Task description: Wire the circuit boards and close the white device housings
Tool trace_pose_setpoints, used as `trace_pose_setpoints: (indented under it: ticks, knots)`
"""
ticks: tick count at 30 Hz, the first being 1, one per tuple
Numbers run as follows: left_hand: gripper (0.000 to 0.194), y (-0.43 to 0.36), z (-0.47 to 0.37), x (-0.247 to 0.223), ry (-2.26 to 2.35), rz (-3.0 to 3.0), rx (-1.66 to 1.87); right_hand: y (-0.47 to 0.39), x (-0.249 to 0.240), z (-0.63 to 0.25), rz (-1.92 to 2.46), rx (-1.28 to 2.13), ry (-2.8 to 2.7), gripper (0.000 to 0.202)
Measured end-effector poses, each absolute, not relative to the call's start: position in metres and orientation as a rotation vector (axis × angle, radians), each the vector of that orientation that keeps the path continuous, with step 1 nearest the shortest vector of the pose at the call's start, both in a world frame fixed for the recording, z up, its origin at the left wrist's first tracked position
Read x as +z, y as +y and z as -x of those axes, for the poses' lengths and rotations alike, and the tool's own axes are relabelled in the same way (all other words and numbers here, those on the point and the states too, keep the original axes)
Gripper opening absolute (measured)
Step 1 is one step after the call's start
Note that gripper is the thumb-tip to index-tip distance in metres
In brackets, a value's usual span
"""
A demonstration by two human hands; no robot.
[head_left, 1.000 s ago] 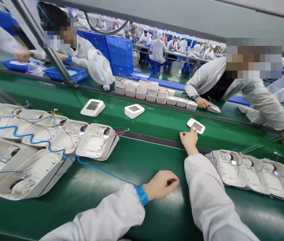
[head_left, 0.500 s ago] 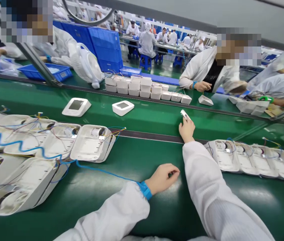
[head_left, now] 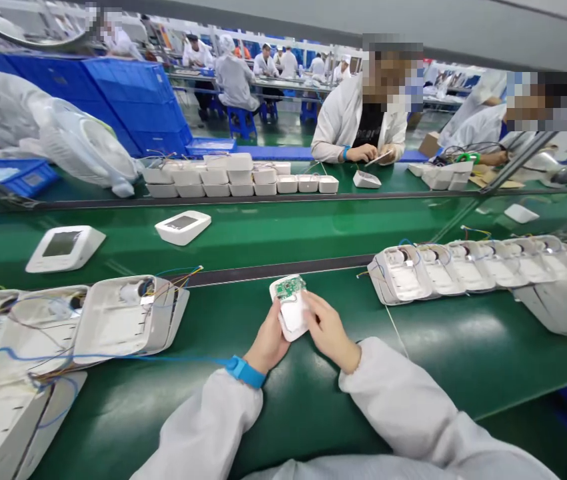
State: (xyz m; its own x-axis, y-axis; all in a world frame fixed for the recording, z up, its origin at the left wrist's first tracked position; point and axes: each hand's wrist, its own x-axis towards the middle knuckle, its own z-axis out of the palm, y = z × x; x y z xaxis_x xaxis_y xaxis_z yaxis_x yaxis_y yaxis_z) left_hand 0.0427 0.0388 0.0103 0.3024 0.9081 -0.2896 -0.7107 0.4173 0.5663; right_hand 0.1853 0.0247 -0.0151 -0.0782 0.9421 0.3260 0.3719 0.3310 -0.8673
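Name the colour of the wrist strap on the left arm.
Bright blue wrist strap; shows best in the head view.

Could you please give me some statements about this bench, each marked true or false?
1. The left hand holds a white panel with a green circuit board. True.
2. The blue wristband is on the right wrist. False: the blue wristband is on the left wrist.
3. The right hand is at the edge of the white panel. True.
4. The open white housings on the right are stacked in one tower. False: the open white housings sit side by side.
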Motion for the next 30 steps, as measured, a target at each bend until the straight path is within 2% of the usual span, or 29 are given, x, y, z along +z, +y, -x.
trace_pose_setpoints:
  ticks: [3,7,9,13,18,26,30]
  knots:
    - [0.046,0.023,-0.044,0.018,0.591,-0.264,1.104,0.027,-0.006,-0.188,1.221,0.550,-1.793,0.033]
    - [0.041,0.021,-0.035,0.024,0.793,-0.133,1.118,0.033,0.002,-0.189,1.167,0.649,-1.736,0.021]
    - [0.042,0.024,-0.030,0.023,0.894,-0.150,1.107,0.034,0.003,-0.188,1.163,0.755,-1.626,0.025]
    - [0.047,0.025,-0.031,0.021,1.040,-0.268,1.004,0.037,-0.001,-0.188,1.229,0.955,-1.417,0.059]
    - [0.046,0.019,-0.038,0.034,1.096,-0.293,1.020,0.038,-0.002,-0.189,1.253,1.044,-1.459,0.046]
    - [0.040,0.022,-0.036,0.034,1.136,-0.255,0.949,0.038,-0.001,-0.189,1.268,1.042,-1.504,0.047]
    - [0.048,0.018,-0.034,0.029,1.132,-0.334,0.937,0.037,0.002,-0.189,1.290,1.032,-1.519,0.046]
